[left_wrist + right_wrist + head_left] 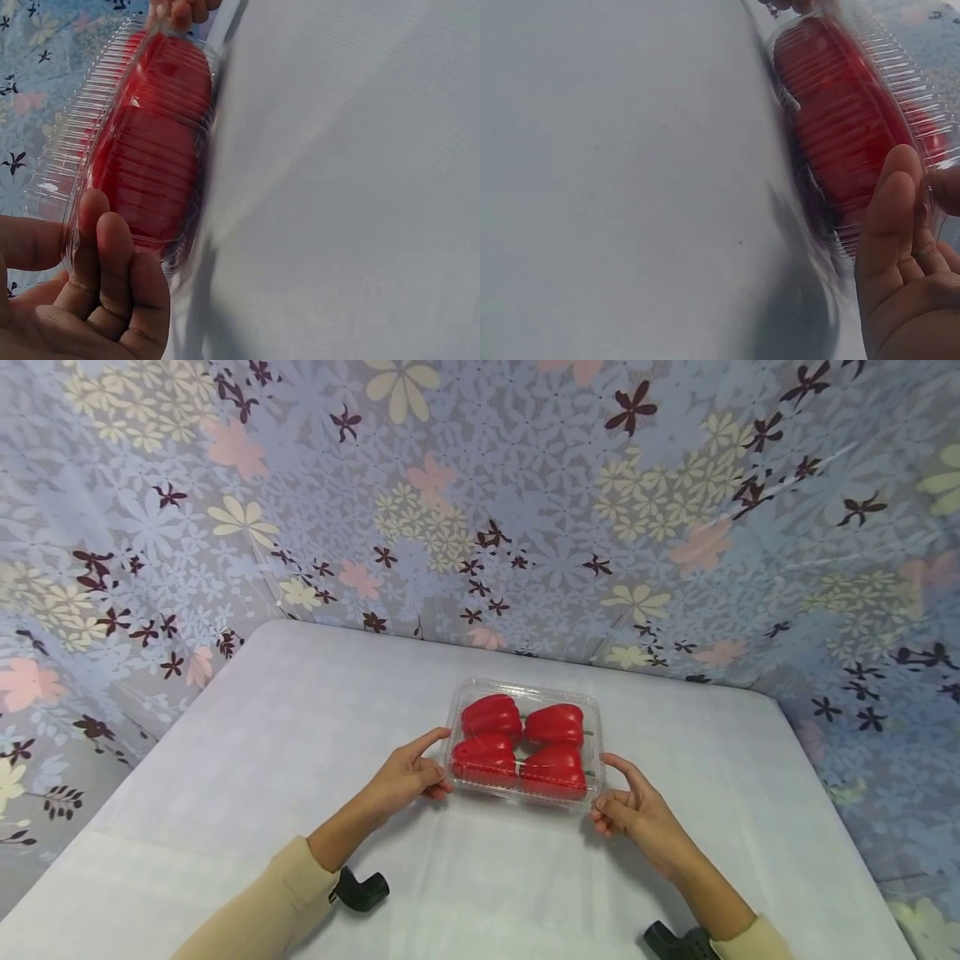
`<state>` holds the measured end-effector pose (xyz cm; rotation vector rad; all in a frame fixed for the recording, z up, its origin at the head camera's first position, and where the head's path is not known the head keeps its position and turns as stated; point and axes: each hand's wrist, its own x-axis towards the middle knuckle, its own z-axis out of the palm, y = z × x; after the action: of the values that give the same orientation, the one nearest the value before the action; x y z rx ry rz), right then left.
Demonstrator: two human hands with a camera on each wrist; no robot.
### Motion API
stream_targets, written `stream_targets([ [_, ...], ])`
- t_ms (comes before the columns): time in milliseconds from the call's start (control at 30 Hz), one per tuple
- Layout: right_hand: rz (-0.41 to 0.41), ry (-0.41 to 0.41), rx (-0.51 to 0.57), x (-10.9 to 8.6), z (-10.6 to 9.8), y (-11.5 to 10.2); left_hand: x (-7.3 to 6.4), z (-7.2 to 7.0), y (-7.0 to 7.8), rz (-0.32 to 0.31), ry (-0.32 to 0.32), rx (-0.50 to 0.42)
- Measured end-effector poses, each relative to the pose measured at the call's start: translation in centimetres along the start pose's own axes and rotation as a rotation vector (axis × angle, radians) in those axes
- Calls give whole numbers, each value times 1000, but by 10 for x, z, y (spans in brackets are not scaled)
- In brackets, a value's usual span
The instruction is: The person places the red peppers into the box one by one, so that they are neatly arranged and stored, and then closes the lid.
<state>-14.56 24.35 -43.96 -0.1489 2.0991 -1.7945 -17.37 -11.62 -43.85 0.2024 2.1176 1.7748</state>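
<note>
A clear plastic clamshell box with several red bell peppers inside is in the middle of the head view. Its lid looks closed. At the left side, my left hand pinches the box's rim between thumb and fingers. My right hand does likewise at the right side. From the left wrist, the curled fingers lie under the rim, against the ribbed wall. The right wrist view has the right fingers there too. Whether the box's base touches the table cannot be told.
A white cloth covers the table. Flower-patterned fabric hangs behind it and at both sides. Dark wrist devices sit by both sleeves, low in the head view.
</note>
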Motion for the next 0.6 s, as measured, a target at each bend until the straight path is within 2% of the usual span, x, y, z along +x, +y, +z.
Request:
stream_targets([
  [100,3,-3,-4,0,-1,0,0,0,-2,9,-4,10],
  [167,4,3,-23,0,-2,-1,-1,1,-1,25,3,55],
  [233,-5,15,-61,-1,-5,-1,-2,1,1,46,35,167],
  [300,-46,41,-138,-3,-8,-1,-5,-1,5,66,80,318],
  [367,-124,88,-330,-7,-12,0,-9,-6,9,72,132,478],
  [467,-269,197,-817,-15,-25,0,-16,-18,14,96,183,655],
  [533,-323,269,-1089,-19,-36,-3,-20,-28,15,128,211,761],
  [600,-369,303,-1237,-21,-50,-7,-22,-37,16,180,242,862],
])
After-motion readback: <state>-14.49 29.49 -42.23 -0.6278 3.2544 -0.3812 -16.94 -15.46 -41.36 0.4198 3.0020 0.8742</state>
